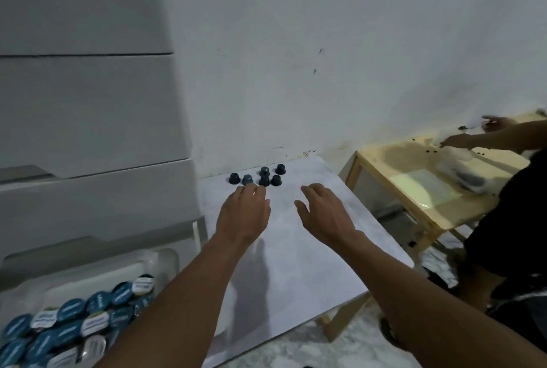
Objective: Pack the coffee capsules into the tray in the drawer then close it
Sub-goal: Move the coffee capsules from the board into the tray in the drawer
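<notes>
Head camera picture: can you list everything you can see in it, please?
White table: one, wooden legs, centre.
Loose capsules: six visible, dark blue to teal, far end of the white table.
Packed capsules: many, blue and white lids, in the open drawer, lower left.
Drawer unit: one, pale grey, left.
Wooden table: one, pale yellow, right.
Other person: one, dark clothes, right edge.
Left hand: one, open, fingertips by the loose capsules.
Right hand: one, open, above the white table.
</notes>
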`<action>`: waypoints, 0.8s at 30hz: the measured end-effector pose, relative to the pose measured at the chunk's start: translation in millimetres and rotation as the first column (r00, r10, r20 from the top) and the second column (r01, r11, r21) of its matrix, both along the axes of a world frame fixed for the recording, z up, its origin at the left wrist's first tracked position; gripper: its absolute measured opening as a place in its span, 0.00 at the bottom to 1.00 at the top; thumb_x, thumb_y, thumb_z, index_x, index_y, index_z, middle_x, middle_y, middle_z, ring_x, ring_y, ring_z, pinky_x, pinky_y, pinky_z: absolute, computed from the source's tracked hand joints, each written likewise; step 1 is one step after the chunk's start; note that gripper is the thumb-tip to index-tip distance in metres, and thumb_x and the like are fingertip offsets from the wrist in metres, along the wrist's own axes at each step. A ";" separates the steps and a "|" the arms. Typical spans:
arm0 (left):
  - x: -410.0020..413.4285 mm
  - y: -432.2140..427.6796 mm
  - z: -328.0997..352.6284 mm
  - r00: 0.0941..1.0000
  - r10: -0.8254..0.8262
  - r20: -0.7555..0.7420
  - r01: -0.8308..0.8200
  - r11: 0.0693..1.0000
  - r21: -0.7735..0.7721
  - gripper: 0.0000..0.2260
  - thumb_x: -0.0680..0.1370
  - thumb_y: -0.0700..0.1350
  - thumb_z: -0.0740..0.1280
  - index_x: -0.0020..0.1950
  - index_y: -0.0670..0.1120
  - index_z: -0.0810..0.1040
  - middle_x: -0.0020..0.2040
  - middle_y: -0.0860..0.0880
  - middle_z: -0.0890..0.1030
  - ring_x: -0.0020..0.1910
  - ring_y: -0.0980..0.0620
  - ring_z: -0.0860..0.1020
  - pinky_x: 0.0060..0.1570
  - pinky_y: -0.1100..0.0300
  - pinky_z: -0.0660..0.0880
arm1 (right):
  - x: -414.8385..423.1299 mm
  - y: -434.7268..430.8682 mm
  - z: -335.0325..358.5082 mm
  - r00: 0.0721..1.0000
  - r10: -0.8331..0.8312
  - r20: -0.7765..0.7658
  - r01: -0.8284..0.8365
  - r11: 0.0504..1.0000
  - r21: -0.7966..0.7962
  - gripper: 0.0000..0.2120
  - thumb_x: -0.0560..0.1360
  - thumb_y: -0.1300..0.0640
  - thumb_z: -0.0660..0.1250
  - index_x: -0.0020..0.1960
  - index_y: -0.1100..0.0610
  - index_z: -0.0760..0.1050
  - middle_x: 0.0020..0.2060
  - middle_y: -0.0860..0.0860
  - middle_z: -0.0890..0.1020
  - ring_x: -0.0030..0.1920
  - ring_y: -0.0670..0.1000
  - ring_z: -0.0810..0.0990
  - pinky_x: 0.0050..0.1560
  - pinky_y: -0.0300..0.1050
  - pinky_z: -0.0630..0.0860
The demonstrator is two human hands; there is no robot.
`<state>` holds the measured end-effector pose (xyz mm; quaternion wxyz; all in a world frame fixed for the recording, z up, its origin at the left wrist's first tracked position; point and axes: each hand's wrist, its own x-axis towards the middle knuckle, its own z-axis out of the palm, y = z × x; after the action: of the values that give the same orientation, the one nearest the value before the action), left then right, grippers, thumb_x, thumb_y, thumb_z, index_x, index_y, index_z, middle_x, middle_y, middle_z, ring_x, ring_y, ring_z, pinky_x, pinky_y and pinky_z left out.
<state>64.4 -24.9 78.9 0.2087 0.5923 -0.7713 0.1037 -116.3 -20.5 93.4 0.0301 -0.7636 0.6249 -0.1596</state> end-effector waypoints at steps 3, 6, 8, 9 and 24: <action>-28.5 -27.7 -14.1 0.997 0.079 -0.001 -0.078 0.995 0.061 0.05 0.69 0.42 0.72 0.42 0.43 0.79 0.39 0.45 0.81 0.34 0.47 0.79 0.30 0.58 0.75 | -32.3 -36.9 -10.1 0.999 0.052 0.003 -0.052 0.998 0.037 0.18 0.79 0.52 0.59 0.64 0.61 0.72 0.59 0.58 0.77 0.58 0.59 0.75 0.57 0.50 0.73; -55.5 -52.1 -20.2 0.984 0.178 -0.005 -0.176 0.978 0.113 0.04 0.69 0.43 0.72 0.41 0.44 0.79 0.38 0.47 0.81 0.34 0.48 0.79 0.29 0.58 0.75 | -57.7 -73.2 -16.9 0.993 0.118 0.000 -0.118 0.990 0.072 0.16 0.79 0.53 0.60 0.61 0.62 0.73 0.56 0.59 0.78 0.54 0.61 0.76 0.53 0.51 0.74; -69.0 -64.6 -21.1 0.977 0.213 -0.003 -0.210 0.968 0.140 0.05 0.68 0.43 0.73 0.40 0.45 0.79 0.38 0.47 0.81 0.33 0.49 0.79 0.28 0.59 0.75 | -68.8 -95.4 -20.1 0.987 0.159 -0.002 -0.159 0.983 0.094 0.16 0.79 0.53 0.60 0.60 0.62 0.73 0.55 0.59 0.78 0.53 0.61 0.77 0.52 0.51 0.74; -73.5 -69.5 -21.6 0.974 0.225 -0.001 -0.222 0.963 0.154 0.05 0.68 0.43 0.73 0.40 0.45 0.79 0.37 0.47 0.81 0.33 0.49 0.79 0.27 0.59 0.74 | -72.1 -105.4 -21.6 0.984 0.178 -0.002 -0.177 0.979 0.105 0.16 0.79 0.53 0.60 0.61 0.62 0.73 0.56 0.59 0.78 0.54 0.61 0.76 0.53 0.51 0.74; -66.9 -157.1 -64.0 0.955 0.295 0.039 -0.290 0.897 0.334 0.03 0.71 0.38 0.68 0.43 0.41 0.79 0.41 0.43 0.80 0.36 0.44 0.80 0.29 0.56 0.75 | -57.1 -213.2 -65.9 0.959 0.263 0.107 -0.283 0.916 0.285 0.18 0.79 0.53 0.60 0.66 0.61 0.69 0.64 0.58 0.73 0.61 0.59 0.74 0.61 0.50 0.71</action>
<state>-2.4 -182.0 14.9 0.0917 0.7289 -0.6785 -0.0028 -173.5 -233.7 27.5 0.1872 -0.8244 0.5277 -0.0832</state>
